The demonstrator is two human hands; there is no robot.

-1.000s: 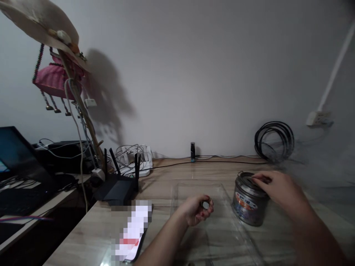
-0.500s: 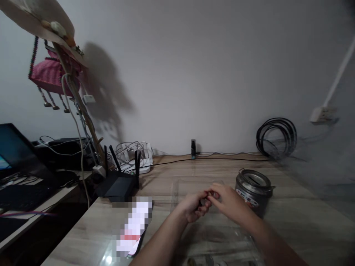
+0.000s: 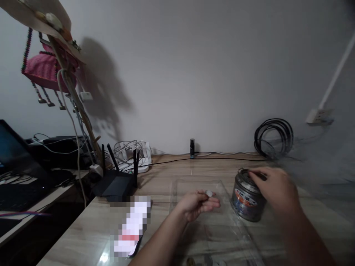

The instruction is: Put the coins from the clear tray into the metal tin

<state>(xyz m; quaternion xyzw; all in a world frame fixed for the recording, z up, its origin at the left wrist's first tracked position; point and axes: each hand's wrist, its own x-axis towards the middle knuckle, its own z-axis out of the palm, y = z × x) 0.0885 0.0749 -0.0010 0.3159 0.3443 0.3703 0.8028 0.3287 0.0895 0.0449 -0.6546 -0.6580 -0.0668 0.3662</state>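
My left hand (image 3: 198, 207) is palm up above a clear plastic tray (image 3: 174, 192), its thumb on a silver coin (image 3: 209, 193) that lies across the fingers. My right hand (image 3: 277, 186) reaches over the top of a metal tin (image 3: 246, 205) with a slotted lid and a printed label. Its thumb and fingers are pinched together at the lid, beside the slot; whatever lies between them is hidden. Several loose coins (image 3: 208, 259) show at the bottom edge of the view, inside the tray.
A phone (image 3: 133, 227) with a lit, blurred screen lies left of the tray. Behind it stand a black router (image 3: 118, 184) and tangled white cables (image 3: 133, 151). A small dark bottle (image 3: 192, 148) and a coiled black cable (image 3: 273, 136) are by the wall. A laptop (image 3: 19, 159) sits far left.
My right hand has parted from my left and moved right, onto the tin's lid. My left hand has opened out somewhat, showing the coin. The view has shifted slightly.
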